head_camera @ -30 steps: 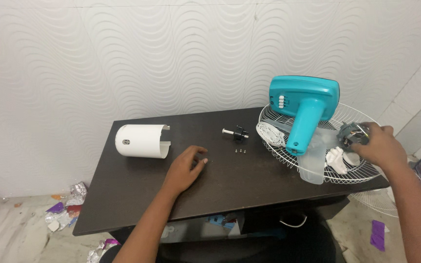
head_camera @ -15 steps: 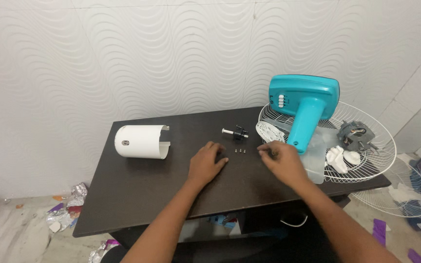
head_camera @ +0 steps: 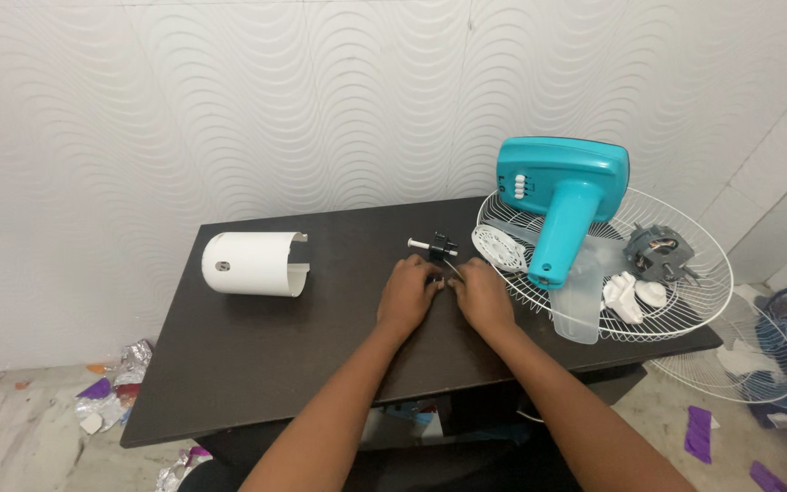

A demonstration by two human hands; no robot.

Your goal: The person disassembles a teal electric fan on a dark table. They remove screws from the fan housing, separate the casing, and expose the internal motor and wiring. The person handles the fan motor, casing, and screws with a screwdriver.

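Both hands' fingers (head_camera: 436, 284) pinch together over small screws.

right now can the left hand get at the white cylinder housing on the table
Probably yes. The left hand rests on the table near the middle, and only bare dark tabletop lies between it and the white cylinder housing on its own side.

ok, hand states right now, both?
Left hand: on the table, fingers curled; grip cannot be told.
Right hand: same, beside it.

A dark brown table (head_camera: 257, 364) carries a white cylindrical housing (head_camera: 250, 264) at its left. Right of the housing lies a black knob with white shaft (head_camera: 436, 246), farther right a white wire fan guard (head_camera: 685, 314) overhanging the edge.
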